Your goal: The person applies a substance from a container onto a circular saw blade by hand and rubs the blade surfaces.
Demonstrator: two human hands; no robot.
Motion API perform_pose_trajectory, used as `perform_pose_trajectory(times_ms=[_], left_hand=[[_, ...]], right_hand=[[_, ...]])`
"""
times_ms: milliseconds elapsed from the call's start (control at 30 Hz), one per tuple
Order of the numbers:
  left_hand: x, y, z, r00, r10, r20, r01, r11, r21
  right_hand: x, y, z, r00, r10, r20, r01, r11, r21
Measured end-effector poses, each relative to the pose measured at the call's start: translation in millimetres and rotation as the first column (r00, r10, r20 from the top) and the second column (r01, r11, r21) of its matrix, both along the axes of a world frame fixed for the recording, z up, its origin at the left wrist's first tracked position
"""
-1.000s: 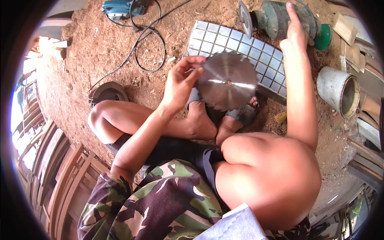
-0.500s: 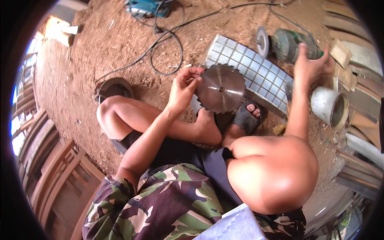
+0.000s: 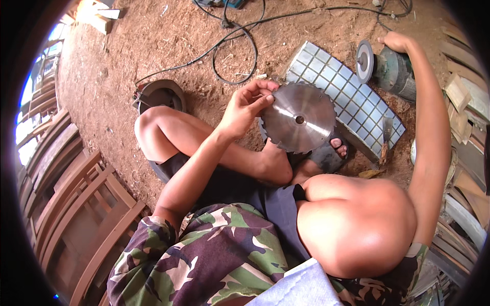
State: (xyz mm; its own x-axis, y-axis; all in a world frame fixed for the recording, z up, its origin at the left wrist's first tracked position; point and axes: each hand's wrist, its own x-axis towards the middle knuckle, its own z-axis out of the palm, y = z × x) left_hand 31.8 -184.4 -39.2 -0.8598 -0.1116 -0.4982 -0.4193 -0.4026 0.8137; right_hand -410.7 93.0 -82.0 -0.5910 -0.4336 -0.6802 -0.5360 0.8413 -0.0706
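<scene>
My left hand (image 3: pixel 245 107) pinches the rim of a round toothed saw blade (image 3: pixel 293 109) between thumb and fingers. The blade's face is turned up, with a small hole in its middle. My right arm stretches far out to the right. At its end, my right hand (image 3: pixel 399 42) is bent over beside the far side of a green angle grinder (image 3: pixel 395 76). Its fingers are curled and partly hidden, so what they grip cannot be made out. The grinder lies on its side, its pale disc (image 3: pixel 364 62) facing left.
A blue-tiled slab (image 3: pixel 326 71) lies beyond my feet, with a flat-bladed tool (image 3: pixel 386 137) by its right end. A black cord (image 3: pixel 255 51) loops over the sandy ground. A dark round guard (image 3: pixel 162 94) sits past my left knee. Wood pieces (image 3: pixel 459 97) lie at right; wooden frames (image 3: pixel 87 229) at left.
My right hand has moved from the grinder's rear end to its far side. The grinder now points more toward me. My left hand still holds the saw blade, now a little closer to view.
</scene>
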Motion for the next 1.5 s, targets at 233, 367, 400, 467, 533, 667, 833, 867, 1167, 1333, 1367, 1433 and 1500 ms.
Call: perform_pose_trajectory(times_ms=[233, 367, 400, 467, 533, 667, 833, 867, 1167, 1333, 1367, 1433, 1500], left_hand=[[8.8, -5.0, 18.2, 0.997, 0.074, -0.038, -0.073, 0.997, 0.028], [13.6, -8.1, 22.8, 0.992, 0.099, -0.081, -0.093, 0.993, 0.076], [14.6, -8.9, 23.3, 0.989, 0.112, -0.096, -0.101, 0.988, 0.116], [17.5, -8.1, 25.6, 0.982, 0.143, -0.126, -0.116, 0.973, 0.199], [19.5, -6.9, 28.5, 0.975, 0.173, -0.142, -0.136, 0.961, 0.24], [21.7, -9.4, 36.0, 0.961, 0.231, -0.151, -0.18, 0.94, 0.291], [27.1, -16.7, 35.3, 0.951, 0.299, -0.082, -0.247, 0.89, 0.384], [26.3, -15.8, 37.5, 0.945, 0.319, -0.066, -0.266, 0.873, 0.408], [32.3, -23.2, 27.9, 0.938, 0.344, -0.049, -0.229, 0.72, 0.655], [40.6, -28.7, 21.8, 0.939, 0.343, -0.017, -0.244, 0.702, 0.669], [39.8, -27.2, 23.0, 0.938, 0.347, -0.009, -0.252, 0.699, 0.669], [39.3, -26.4, 23.3, 0.94, 0.341, 0.002, -0.253, 0.693, 0.676], [38.7, -25.8, 23.3, 0.947, 0.32, 0.007, -0.237, 0.686, 0.688]], right_hand=[[-3.3, -3.7, -5.1, 0.999, -0.041, 0.006, 0.041, 0.998, 0.057], [-0.2, -5.7, -12.5, 0.999, -0.053, 0.004, 0.053, 0.998, 0.024], [-0.9, -8.6, -13.5, 0.999, -0.051, 0.012, 0.05, 0.998, 0.034], [-4.6, -5.2, -19.1, 0.997, -0.06, 0.039, 0.059, 0.998, 0.016], [-3.6, 1.8, -23.4, 0.993, -0.08, 0.082, 0.084, 0.995, -0.045], [1.8, -5.3, -19.5, 0.993, -0.099, 0.059, 0.1, 0.995, -0.01], [13.3, -13.0, -7.3, 0.993, -0.097, 0.071, 0.099, 0.995, -0.021], [13.4, -13.8, -4.8, 0.991, -0.107, 0.081, 0.107, 0.994, 0.008], [-0.8, -8.7, -29.7, 0.96, -0.212, 0.181, 0.211, 0.977, 0.025], [-2.9, -15.2, -35.3, 0.958, -0.193, 0.212, 0.194, 0.981, 0.019], [-3.6, -15.6, -35.9, 0.96, -0.191, 0.205, 0.19, 0.981, 0.024], [-5.2, -12.7, -39.6, 0.956, -0.19, 0.224, 0.19, 0.982, 0.023], [-9.3, -6.9, -44.5, 0.953, -0.182, 0.242, 0.175, 0.983, 0.047]])
